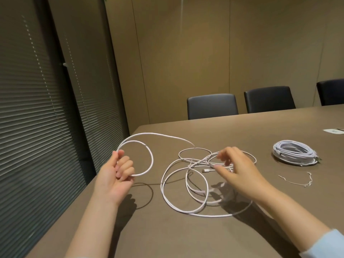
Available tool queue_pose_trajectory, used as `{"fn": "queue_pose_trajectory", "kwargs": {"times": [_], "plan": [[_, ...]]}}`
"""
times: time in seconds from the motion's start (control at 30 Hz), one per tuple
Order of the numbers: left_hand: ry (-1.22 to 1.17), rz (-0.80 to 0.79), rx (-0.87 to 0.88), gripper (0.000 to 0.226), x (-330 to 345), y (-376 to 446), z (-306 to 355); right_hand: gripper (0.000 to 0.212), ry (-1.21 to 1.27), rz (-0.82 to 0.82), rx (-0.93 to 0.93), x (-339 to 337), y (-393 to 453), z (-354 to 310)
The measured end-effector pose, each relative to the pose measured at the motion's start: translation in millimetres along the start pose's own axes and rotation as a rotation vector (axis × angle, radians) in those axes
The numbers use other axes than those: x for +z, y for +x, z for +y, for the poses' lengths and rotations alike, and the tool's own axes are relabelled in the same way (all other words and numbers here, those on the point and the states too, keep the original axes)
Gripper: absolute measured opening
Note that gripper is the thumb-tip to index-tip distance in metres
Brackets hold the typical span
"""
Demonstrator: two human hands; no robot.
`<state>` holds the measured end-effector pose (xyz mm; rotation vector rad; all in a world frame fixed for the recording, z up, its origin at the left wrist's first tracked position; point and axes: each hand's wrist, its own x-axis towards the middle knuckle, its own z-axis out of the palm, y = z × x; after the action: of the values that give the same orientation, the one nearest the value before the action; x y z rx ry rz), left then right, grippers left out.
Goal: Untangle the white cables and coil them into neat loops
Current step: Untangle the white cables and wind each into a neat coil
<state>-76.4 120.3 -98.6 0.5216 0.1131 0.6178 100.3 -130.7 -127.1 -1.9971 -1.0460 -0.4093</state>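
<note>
My left hand (119,172) holds a raised loop of white cable (150,157) above the table's left edge, fingers curled round it. From the loop the cable arcs right and down into a loose tangle of white cable (186,192) lying on the table. My right hand (234,168) hovers over the tangle's far side with fingers spread and slightly bent; whether it pinches a strand I cannot tell. A connector end (205,170) lies beside its thumb. A neatly coiled white cable bundle (294,155) sits at the right.
A thin white tie (297,180) lies in front of the coiled bundle. The brown table (167,235) has its left edge close to the window blinds (37,127). Dark chairs (212,106) stand at the far side. A socket plate (333,131) is set in the table.
</note>
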Motion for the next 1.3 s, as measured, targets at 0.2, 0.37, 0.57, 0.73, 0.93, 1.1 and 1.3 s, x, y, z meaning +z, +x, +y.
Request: {"fn": "queue_pose_trajectory", "kwargs": {"times": [0.2,0.37,0.57,0.73,0.93,1.1,1.3], "plan": [[0.067,-0.029,-0.064,0.033,9,-2,-10,0.059,0.108,-0.062,0.086,21,0,-19],[0.087,-0.124,-0.145,0.022,16,-7,-13,0.052,0.152,-0.088,0.132,30,17,-25],[-0.055,-0.297,-0.258,0.018,16,-9,-7,0.02,0.133,-0.183,0.13,48,19,-28],[-0.264,-0.334,-0.203,0.012,6,-10,12,0.017,0.086,-0.269,0.117,45,15,-20],[0.032,-0.146,0.037,0.032,20,-12,0,0.005,0.567,-0.109,0.261,40,11,-43],[0.241,-0.092,0.055,0.034,28,-11,-22,0.012,0.813,-0.147,0.477,32,5,-72],[0.548,-0.098,0.126,0.035,37,-18,-45,0.02,0.433,-0.273,0.413,38,-6,-79]]}}
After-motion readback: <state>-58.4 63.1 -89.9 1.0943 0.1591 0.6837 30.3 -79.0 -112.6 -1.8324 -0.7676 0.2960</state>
